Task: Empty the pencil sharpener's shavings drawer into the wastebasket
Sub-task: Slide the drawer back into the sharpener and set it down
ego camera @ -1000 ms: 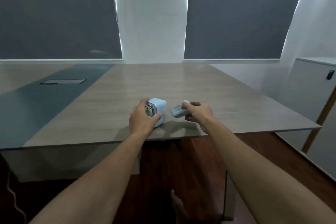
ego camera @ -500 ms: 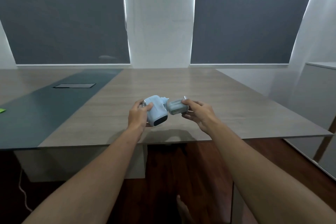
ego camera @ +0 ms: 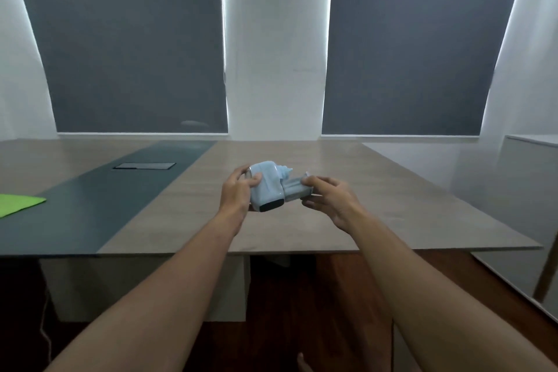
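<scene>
A pale blue pencil sharpener [ego camera: 267, 187] is held tilted in the air above the wooden table [ego camera: 347, 220], with my left hand [ego camera: 238, 190] gripping its left side. The translucent grey shavings drawer [ego camera: 297, 189] sticks partway out of the sharpener's right side. My right hand [ego camera: 327, 199] pinches the drawer's outer end between thumb and fingers. No wastebasket is in view.
A dark strip [ego camera: 99, 205] with a cable hatch [ego camera: 144, 166] runs down the table's left half. A green sheet [ego camera: 15, 204] lies at the far left. A white cabinet [ego camera: 525, 214] stands to the right, dark floor below.
The sharpener was lifted off the table and tilted. The drawer, apart from it a second ago, now sits partway in the sharpener's side. The camera has tilted upward.
</scene>
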Motion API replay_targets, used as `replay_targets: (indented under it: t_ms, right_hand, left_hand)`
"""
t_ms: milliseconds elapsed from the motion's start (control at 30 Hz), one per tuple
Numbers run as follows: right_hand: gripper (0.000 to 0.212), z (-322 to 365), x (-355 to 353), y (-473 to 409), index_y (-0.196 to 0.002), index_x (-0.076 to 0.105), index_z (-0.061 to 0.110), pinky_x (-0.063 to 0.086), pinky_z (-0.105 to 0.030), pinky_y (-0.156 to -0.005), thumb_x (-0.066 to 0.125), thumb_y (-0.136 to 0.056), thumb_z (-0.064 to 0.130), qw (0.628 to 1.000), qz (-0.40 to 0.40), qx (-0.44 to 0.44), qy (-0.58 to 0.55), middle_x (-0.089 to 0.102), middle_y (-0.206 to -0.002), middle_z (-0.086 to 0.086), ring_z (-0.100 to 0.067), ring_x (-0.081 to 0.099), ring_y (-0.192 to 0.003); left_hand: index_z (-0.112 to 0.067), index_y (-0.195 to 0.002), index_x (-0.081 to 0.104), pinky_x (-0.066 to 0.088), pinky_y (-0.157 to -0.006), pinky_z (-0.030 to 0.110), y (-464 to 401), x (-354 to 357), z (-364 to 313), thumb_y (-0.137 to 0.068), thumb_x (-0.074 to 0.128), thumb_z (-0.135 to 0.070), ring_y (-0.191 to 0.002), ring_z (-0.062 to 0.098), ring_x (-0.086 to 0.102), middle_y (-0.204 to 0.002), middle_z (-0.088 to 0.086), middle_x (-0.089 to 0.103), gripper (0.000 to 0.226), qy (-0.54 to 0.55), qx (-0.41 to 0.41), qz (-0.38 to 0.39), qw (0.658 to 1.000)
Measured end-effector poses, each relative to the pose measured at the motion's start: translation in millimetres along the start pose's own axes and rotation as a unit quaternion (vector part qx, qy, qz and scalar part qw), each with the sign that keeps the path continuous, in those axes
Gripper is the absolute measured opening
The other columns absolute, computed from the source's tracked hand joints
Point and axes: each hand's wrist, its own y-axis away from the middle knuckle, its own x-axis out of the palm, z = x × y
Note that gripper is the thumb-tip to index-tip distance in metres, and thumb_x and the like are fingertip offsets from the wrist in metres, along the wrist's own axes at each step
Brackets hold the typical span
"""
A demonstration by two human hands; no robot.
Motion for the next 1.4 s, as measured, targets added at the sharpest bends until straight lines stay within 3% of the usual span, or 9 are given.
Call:
replay_targets:
  t_ms: [200,367,633,800,967,1100,1167,1400]
  right_hand:
    - [0.048,16,12,18,-0.115,0.062,-0.002,0.06,-0.043,-0.084,0.082,-0.076,0.017,0.999,0.029,-0.017,0.007,0.066,-0.12,-0.03,-0.037,0.07,-0.089]
    - [0.044,29,26,30,-0.109,0.069,0.0,0.06,-0.043,-0.086,0.069,-0.085,0.036,0.998,0.05,-0.014,0.025,0.073,-0.102,-0.016,-0.029,0.071,-0.086]
    - [0.044,40,42,36,-0.099,0.074,0.01,0.059,-0.045,-0.085,0.055,-0.088,0.049,0.996,0.039,-0.009,0.08,0.072,-0.113,-0.009,-0.035,0.065,-0.109]
    - [0.044,26,58,34,-0.101,0.074,0.015,0.059,-0.043,-0.083,0.05,-0.088,0.05,0.988,0.056,0.009,0.141,0.067,-0.117,-0.007,-0.029,0.066,-0.099]
    - [0.044,-2,75,29,-0.111,0.071,0.016,0.058,-0.043,-0.081,0.046,-0.091,0.047,0.98,0.061,0.03,0.186,0.063,-0.12,-0.009,-0.026,0.063,-0.088]
    - [0.042,-23,78,16,-0.113,0.069,0.016,0.058,-0.042,-0.078,0.047,-0.091,0.044,0.979,0.045,0.037,0.196,0.063,-0.119,-0.009,-0.026,0.065,-0.088]
    - [0.041,-33,77,7,-0.111,0.07,0.016,0.06,-0.042,-0.078,0.049,-0.09,0.044,0.978,0.028,0.033,0.203,0.064,-0.117,-0.008,-0.026,0.067,-0.089]
    - [0.04,-64,76,-21,-0.11,0.069,0.014,0.06,-0.04,-0.074,0.05,-0.089,0.043,0.964,-0.005,0.014,0.265,0.066,-0.105,-0.005,-0.023,0.065,-0.087]
  left_hand:
    - [-0.023,-0.111,0.061,0.055,-0.062,0.037,14,4,-24,-0.086,0.061,-0.013,-0.094,0.031,0.062,-0.123,0.014,0.064,0.028,0.006,0.018,0.008,1.0]
    - [-0.019,-0.12,0.063,0.053,-0.056,0.034,21,6,-38,-0.085,0.062,-0.016,-0.099,0.033,0.064,-0.123,0.014,0.064,0.036,-0.012,0.039,0.014,0.999]
    - [-0.023,-0.123,0.062,0.058,-0.062,0.041,20,-5,-45,-0.081,0.061,-0.02,-0.106,0.036,0.063,-0.124,0.012,0.062,0.041,-0.035,0.054,0.001,0.998]
    - [-0.02,-0.121,0.06,0.06,-0.061,0.042,16,-27,-34,-0.08,0.066,-0.019,-0.105,0.037,0.065,-0.121,0.014,0.063,0.042,-0.063,0.046,-0.024,0.997]
    - [-0.028,-0.112,0.059,0.06,-0.078,0.054,10,-54,-15,-0.066,0.075,-0.026,-0.102,0.033,0.066,-0.114,0.012,0.065,0.049,-0.136,0.044,-0.087,0.986]
    - [-0.027,-0.114,0.057,0.054,-0.089,0.037,7,-83,2,-0.068,0.077,-0.03,-0.1,0.029,0.065,-0.109,0.007,0.068,0.051,-0.248,0.071,-0.147,0.955]
    - [-0.022,-0.116,0.057,0.047,-0.084,0.028,3,-99,13,-0.073,0.076,-0.023,-0.1,0.028,0.063,-0.109,0.007,0.067,0.048,-0.281,0.08,-0.175,0.94]
    - [-0.021,-0.123,0.054,0.038,-0.082,0.029,-9,-134,41,-0.078,0.071,-0.017,-0.105,0.037,0.058,-0.121,0.021,0.055,0.048,-0.348,0.072,-0.238,0.904]
